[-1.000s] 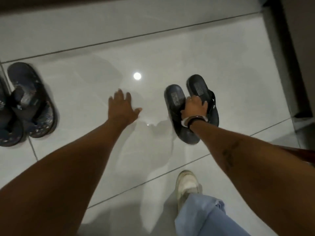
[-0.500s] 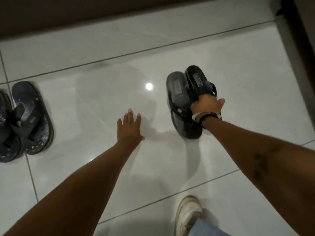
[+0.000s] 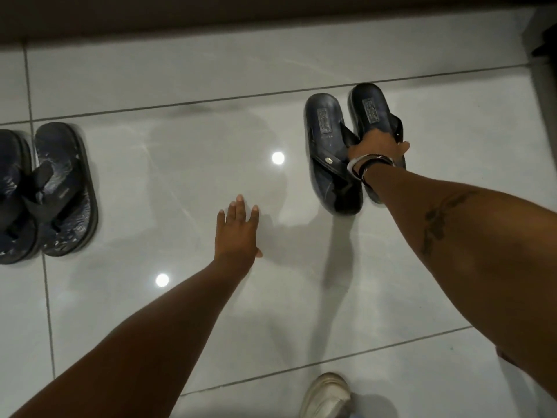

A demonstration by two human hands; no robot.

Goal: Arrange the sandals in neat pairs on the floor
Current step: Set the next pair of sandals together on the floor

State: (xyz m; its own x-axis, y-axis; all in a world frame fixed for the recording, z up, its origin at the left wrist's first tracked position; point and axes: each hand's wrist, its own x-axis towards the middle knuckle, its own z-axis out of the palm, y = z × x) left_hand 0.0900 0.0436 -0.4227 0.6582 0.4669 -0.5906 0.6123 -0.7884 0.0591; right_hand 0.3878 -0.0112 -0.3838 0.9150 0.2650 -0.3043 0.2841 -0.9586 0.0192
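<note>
Two dark sandals with cross straps stand side by side on the white tiled floor at the upper right: the left one (image 3: pixel 327 146) and the right one (image 3: pixel 372 110). My right hand (image 3: pixel 376 149) grips their straps from above, wrist bangles showing. My left hand (image 3: pixel 238 233) hovers flat over bare tile in the middle, fingers spread, holding nothing. At the far left lies a second pair of dark patterned sandals: one (image 3: pixel 64 188) fully seen, its partner (image 3: pixel 13 200) cut by the frame edge.
A dark wall base (image 3: pixel 211 16) runs along the top. A dark frame or furniture edge (image 3: pixel 542 55) stands at the upper right. My foot in a white shoe (image 3: pixel 327 396) is at the bottom. Bare glossy tile lies between the two pairs.
My right hand has carried the two sandals further away toward the wall and keeps its hold on the straps. My left hand has drawn back and lower over the tile.
</note>
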